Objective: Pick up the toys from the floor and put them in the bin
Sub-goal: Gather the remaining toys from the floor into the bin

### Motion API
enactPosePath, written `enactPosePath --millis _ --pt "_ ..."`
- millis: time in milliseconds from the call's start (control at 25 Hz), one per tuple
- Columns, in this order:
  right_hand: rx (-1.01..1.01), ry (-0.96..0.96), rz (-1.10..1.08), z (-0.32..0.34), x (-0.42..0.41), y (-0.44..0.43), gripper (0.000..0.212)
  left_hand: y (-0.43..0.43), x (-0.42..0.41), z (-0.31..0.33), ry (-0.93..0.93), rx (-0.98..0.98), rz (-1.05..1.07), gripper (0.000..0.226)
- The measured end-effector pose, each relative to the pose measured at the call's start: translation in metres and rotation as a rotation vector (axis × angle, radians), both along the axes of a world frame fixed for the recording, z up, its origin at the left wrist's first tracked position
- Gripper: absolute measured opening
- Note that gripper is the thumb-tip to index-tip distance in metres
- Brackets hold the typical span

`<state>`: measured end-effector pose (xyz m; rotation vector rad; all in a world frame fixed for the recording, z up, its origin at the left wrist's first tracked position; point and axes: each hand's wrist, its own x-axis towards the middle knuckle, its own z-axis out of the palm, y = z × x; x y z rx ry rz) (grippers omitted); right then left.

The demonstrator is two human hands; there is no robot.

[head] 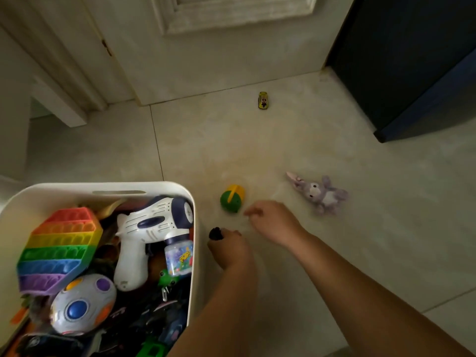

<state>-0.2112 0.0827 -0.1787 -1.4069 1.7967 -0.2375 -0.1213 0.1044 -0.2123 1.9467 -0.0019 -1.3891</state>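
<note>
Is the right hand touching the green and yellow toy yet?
Apart. The head view shows bare floor between the right hand fingertips and the green and yellow toy.

The room is dim, with a soft yellow-green tint and no strong shadows. The floor (334, 253) shines a little in the middle. The right hand (273, 222) looks blurry. Straight lines bend near the edges, like the door (206, 60) at the top.

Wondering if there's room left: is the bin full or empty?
Nearly full: the bin is packed with toys almost to its rim, with the bubble gun on top.
</note>
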Motion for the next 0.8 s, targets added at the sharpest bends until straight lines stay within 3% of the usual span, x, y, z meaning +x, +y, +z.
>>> enactPosePath --millis 80,160,240,360,480,560,720,800 --pt "-0.135 0.112 0.012 0.003 0.009 -0.023 0.050 0.000 0.000 0.007 0.056 -0.049 0.123 0.032" --pt "-0.115 0.124 0.146 -0.002 0.024 -0.034 0.066 0.000 0.001 0.009 0.081 -0.076 0.169 0.031" --pt "-0.080 0.125 0.191 -0.017 0.032 -0.031 0.063 0.001 0.002 0.002 0.095 -0.047 0.192 0.044" --pt "-0.090 -0.003 -0.033 -0.025 0.024 -0.018 0.048 0.001 0.001 0.014 0.116 -0.017 0.168 0.039" --pt "0.010 -0.356 -0.347 -0.007 0.006 -0.007 0.036 -0.003 -0.003 0.041 0.213 -0.015 0.202 0.014" --pt "0.016 -0.482 -0.409 0.009 -0.009 0.003 0.030 -0.008 -0.001 0.036 0.266 -0.025 0.205 0.024" --pt "0.017 -0.341 -0.123 0.030 -0.024 0.018 0.037 -0.018 0.003 0.034 0.520 -0.055 0.111 0.070" --pt "0.046 -0.346 -0.041 0.034 -0.023 0.021 0.032 -0.015 0.002 0.038 0.596 -0.053 0.014 0.074"
